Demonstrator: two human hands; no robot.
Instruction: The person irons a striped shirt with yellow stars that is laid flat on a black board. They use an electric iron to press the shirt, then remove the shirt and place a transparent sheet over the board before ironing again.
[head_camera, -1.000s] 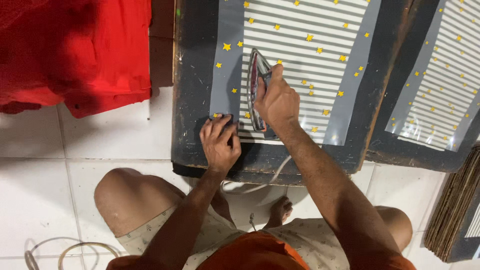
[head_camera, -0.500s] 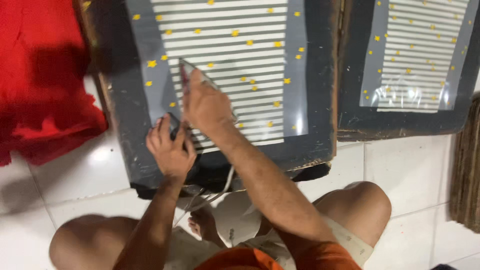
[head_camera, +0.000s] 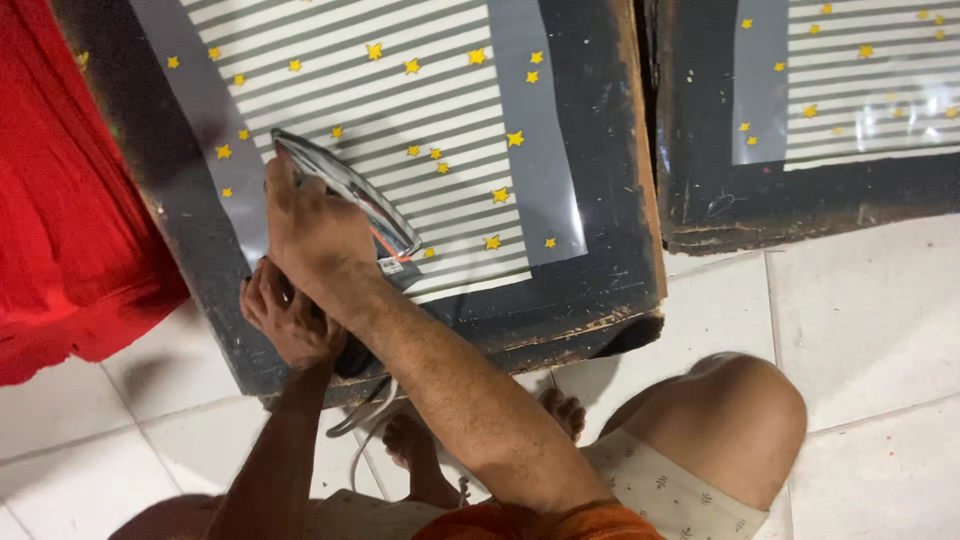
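Observation:
My right hand (head_camera: 312, 235) grips the handle of a metal clothes iron (head_camera: 355, 197), which rests on a striped sheet dotted with yellow stars (head_camera: 420, 110). The sheet lies on a dark worn board (head_camera: 600, 250) on the floor. My left hand (head_camera: 285, 318) presses down at the sheet's near left corner, just below the iron and partly under my right forearm. The iron's cord (head_camera: 365, 415) trails down off the board's near edge toward my legs.
A red cloth pile (head_camera: 70, 230) lies to the left of the board. A second dark board with a similar striped starred sheet (head_camera: 850, 80) sits at the right. White floor tiles (head_camera: 870, 320) surround them. My knee (head_camera: 740, 410) and foot (head_camera: 565, 410) are just below the board.
The view has shifted and tilted, so the board now sits higher and more slanted. The iron has slid toward the sheet's near left corner, closer to my left hand.

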